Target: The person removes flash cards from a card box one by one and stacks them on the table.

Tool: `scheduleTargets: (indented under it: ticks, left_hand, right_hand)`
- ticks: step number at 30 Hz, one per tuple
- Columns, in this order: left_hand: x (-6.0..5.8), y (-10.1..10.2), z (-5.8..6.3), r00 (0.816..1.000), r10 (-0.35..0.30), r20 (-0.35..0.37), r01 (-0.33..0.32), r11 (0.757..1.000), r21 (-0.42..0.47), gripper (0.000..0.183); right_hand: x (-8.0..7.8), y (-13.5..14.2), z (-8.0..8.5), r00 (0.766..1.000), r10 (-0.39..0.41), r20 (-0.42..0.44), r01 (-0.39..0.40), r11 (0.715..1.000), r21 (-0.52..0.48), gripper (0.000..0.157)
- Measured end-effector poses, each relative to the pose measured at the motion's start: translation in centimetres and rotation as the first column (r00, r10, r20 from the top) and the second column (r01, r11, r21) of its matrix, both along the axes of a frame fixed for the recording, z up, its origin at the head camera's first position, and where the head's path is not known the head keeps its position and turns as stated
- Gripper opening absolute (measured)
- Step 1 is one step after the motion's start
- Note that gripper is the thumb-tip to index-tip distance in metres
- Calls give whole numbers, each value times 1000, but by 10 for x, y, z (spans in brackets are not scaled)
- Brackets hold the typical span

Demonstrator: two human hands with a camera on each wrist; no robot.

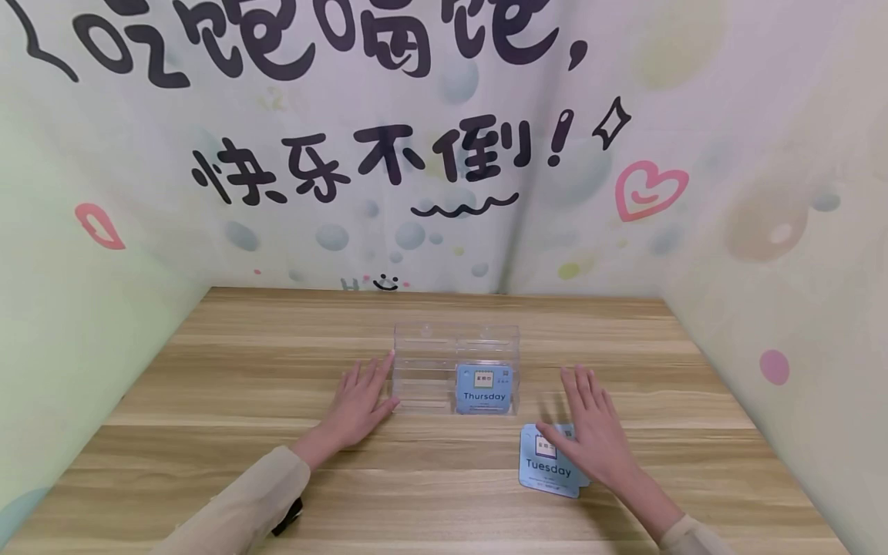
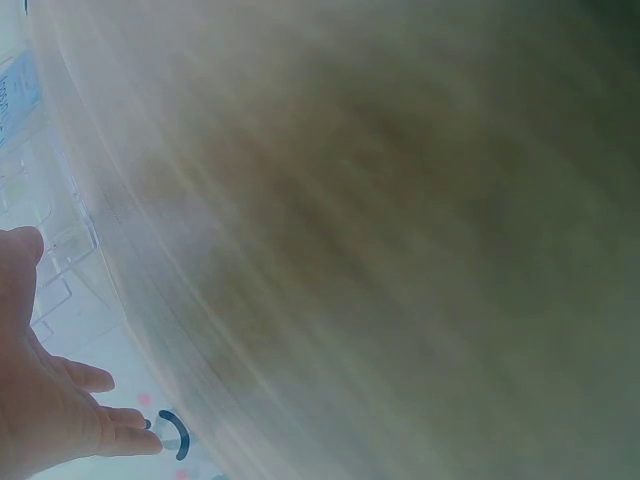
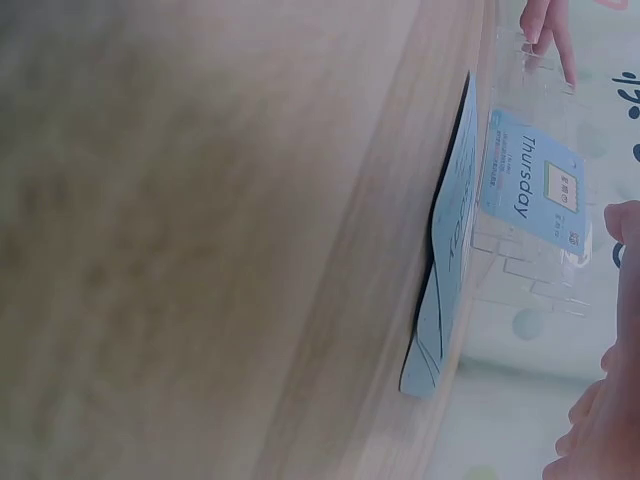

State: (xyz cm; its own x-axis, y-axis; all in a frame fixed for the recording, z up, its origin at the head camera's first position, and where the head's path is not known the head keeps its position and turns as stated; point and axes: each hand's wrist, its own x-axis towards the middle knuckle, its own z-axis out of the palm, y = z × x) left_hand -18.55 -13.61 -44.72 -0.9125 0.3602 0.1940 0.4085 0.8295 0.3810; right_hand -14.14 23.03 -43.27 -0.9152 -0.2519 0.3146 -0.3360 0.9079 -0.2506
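Observation:
A clear plastic card holder (image 1: pixel 425 375) with several compartments stands mid-table. Its lower right compartment holds a light blue card printed "Thursday" (image 1: pixel 483 399); the other compartments show no card. At the holder's left side is my left hand (image 1: pixel 355 407), fingers spread, with its fingertips right at the edge. To the right of the holder, a small stack of blue cards topped by one reading "Tuesday" (image 1: pixel 544 482) lies flat on the table. My right hand (image 1: pixel 598 435) extends over the stack's right part with straight fingers and partly hides it; nothing is in its grasp.
The wood-grain table (image 1: pixel 430 493) meets a printed cloth wall (image 1: pixel 444 254) at the back, with further walls along both sides. A small black object (image 1: pixel 287 518) shows beside the left sleeve. In the right wrist view, the card stack (image 3: pixel 450 235) lies in front of the holder.

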Motion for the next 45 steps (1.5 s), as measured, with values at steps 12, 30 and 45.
scheduleTargets:
  ticks: [12, 30, 45]
  left_hand:
    - [0, 0, 1, 1000, -9, -18, 9, 1000, 4, 72]
    - [0, 0, 0, 1000, -7, -9, 7, 1000, -2, 72]
    - [0, 0, 1, 1000, -8, 9, 8, 1000, -1, 71]
  right_hand:
    - [-1, -4, -1, 999, 24, -34, -24, 1000, -8, 88]
    - [-4, -14, 2, 999, 38, -17, -37, 998, 42, 90]
    - [-7, -27, 3, 999, 41, -17, -40, 998, 44, 90]
